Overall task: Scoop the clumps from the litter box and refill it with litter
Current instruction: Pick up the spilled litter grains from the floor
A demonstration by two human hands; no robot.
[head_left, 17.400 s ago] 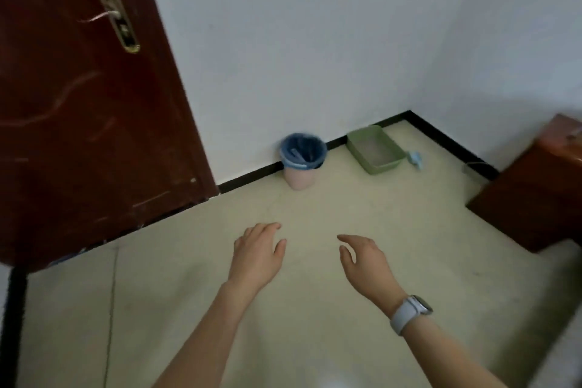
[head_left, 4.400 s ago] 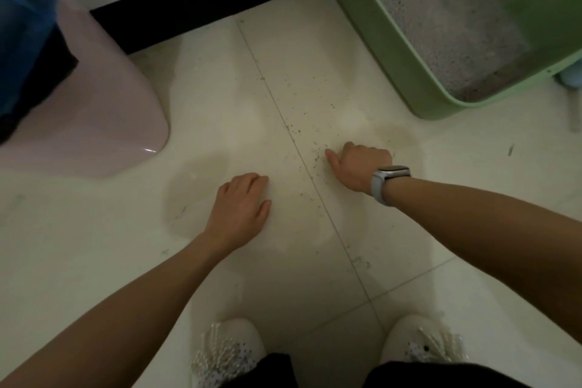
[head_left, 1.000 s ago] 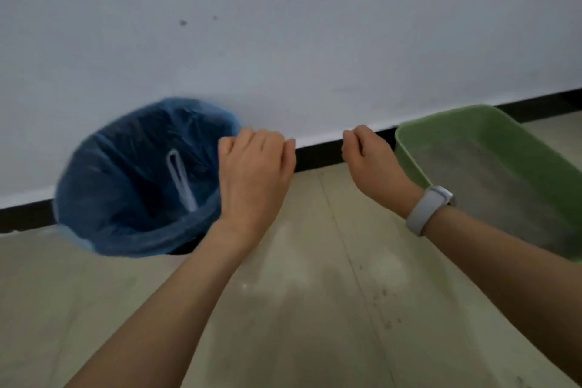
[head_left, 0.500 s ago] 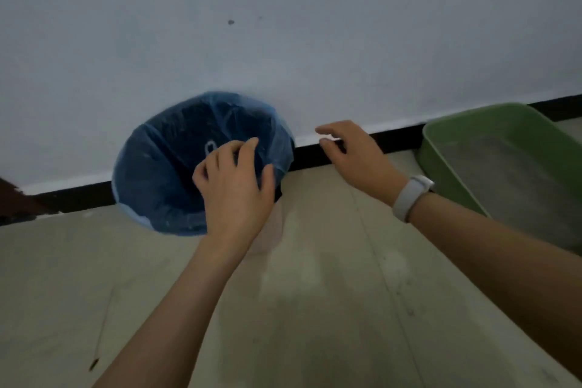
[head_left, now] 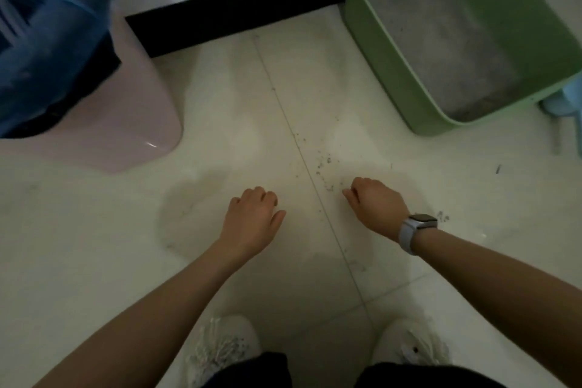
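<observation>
The green litter box (head_left: 422, 123) stands on the floor at the upper right, with grey litter (head_left: 441, 50) inside. Loose litter grains (head_left: 324, 164) lie scattered on the pale tiles in front of it. My right hand (head_left: 374, 205), with a watch on the wrist, is low at the floor beside these grains; its fingers are curled and thumb and forefinger meet. Nothing shows between them. My left hand (head_left: 252, 217) hovers over the tiles to the left, fingers curled under, holding nothing visible.
A pink waste bin (head_left: 126, 123) lined with a blue bag (head_left: 47, 41) stands at the upper left. A black skirting board (head_left: 236, 19) runs along the wall. A light blue object (head_left: 567, 101) sits behind the box's right corner. My white shoes (head_left: 220, 346) are below.
Both hands were up at the bin's mouth, the fingers spreading open there. They have come down to the floor between bin and litter box, fingers curled again. The view has tipped downward.
</observation>
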